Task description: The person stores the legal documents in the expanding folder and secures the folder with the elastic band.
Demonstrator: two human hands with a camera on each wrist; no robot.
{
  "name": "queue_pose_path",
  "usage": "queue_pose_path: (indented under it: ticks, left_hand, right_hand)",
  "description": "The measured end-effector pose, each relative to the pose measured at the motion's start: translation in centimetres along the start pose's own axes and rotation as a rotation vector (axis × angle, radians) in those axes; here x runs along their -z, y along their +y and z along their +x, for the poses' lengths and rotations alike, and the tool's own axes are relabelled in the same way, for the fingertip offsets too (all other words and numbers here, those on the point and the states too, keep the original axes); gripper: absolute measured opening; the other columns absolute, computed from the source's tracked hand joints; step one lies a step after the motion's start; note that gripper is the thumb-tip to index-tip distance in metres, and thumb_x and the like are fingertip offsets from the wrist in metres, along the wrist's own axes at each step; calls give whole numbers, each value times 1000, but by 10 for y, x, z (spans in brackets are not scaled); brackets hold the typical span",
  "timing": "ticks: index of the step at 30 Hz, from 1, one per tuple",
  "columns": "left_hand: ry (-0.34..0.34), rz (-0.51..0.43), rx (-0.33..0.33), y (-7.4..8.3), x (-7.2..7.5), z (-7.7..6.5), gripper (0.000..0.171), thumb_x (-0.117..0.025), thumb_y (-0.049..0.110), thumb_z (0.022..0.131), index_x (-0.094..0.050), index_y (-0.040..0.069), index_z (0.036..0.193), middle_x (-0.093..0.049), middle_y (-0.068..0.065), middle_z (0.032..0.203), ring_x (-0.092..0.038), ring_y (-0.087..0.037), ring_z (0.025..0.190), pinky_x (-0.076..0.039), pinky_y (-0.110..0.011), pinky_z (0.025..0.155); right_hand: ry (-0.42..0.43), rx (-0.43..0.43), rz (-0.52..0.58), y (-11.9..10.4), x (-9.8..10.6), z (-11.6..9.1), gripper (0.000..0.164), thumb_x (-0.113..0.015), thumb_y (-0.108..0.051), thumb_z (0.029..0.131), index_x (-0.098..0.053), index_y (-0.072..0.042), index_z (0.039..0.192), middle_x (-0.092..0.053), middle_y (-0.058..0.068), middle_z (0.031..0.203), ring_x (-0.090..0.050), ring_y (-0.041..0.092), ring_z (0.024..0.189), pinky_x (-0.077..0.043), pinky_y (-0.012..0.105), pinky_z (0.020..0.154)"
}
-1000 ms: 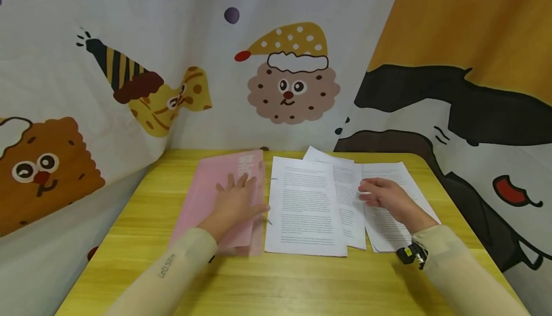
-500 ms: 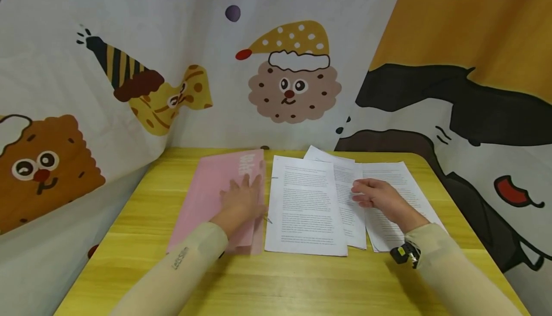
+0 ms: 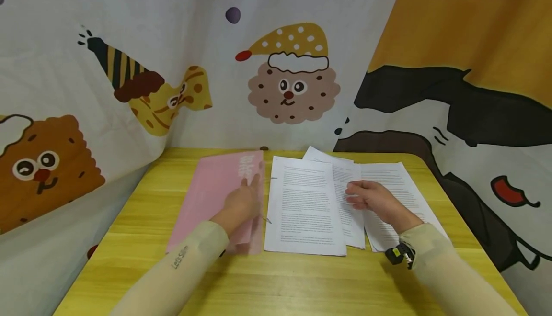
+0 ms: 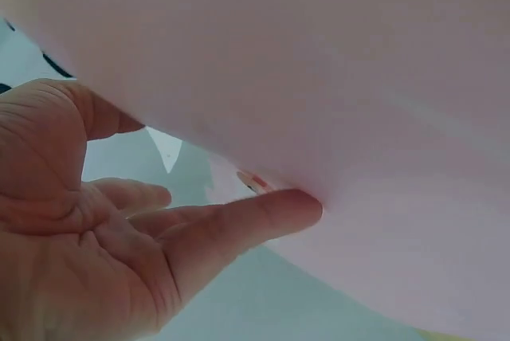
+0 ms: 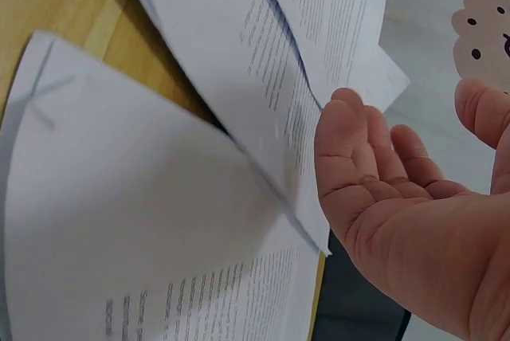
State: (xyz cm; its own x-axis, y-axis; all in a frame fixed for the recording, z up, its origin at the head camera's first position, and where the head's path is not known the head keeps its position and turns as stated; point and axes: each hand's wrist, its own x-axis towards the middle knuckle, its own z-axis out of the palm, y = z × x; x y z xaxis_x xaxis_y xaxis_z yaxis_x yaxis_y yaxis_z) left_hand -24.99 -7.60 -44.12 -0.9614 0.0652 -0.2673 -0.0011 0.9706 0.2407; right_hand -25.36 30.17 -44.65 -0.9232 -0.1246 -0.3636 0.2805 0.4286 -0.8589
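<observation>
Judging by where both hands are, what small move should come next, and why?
Probably the left hand lifts the pink folder's cover wider. Its fingers sit under the cover edge, and the right hand rests on the printed sheets beside it, none gripped yet. An open folder seems needed first.

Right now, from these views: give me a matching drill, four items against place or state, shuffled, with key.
1 pink folder
2 left hand
3 right hand
4 table

a yellow wood, bearing everything
b on the printed sheets
c lying left of the sheets
d at the folder's right edge, fingers touching it

Pairs: 1-c, 2-d, 3-b, 4-a
</observation>
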Motion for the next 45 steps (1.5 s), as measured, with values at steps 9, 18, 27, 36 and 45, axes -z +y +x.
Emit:
queue_pose_path:
  ticks: [9,18,27,36,45]
  left_hand:
    - [-35,-146,8,-7,4,2,90,-50,6,102,4,15,174,-18,-25,177,-70,-33,97,-60,-46,92]
    - [-18,-283,-133,-33,13,5,86,-41,5,105,16,5,170,-69,-17,83,-42,-13,50,-42,-28,50]
    - [20,-400,-323,-68,20,-4,58,-37,12,113,-24,5,170,-46,-26,164,-63,-38,133,-47,-52,118]
    - [-35,-542,-300,-80,15,-4,53,-36,17,116,-34,-6,164,-33,-22,172,-28,-41,161,-23,-56,132]
    - [-54,-641,-288,-87,11,-3,54,-35,17,116,-32,-3,165,-31,-17,174,-26,-37,162,-23,-55,132]
  right_hand:
    - [-26,-82,127,-5,-8,2,83,-62,-49,106,-32,3,164,-43,26,166,-51,38,149,-49,47,119]
    - [-34,-81,166,-3,-11,5,78,-60,-41,108,-31,5,164,-42,28,166,-50,40,150,-54,44,114]
    - [-32,-84,167,0,-13,8,74,-61,-35,108,-33,5,164,-45,28,163,-51,41,149,-56,44,111]
    - [-45,-85,163,0,-15,6,75,-58,-38,110,-31,7,164,-39,31,166,-48,43,151,-54,46,113]
    - [-38,-108,172,0,-15,8,80,-59,-43,109,-30,6,164,-40,30,167,-51,42,149,-56,47,111]
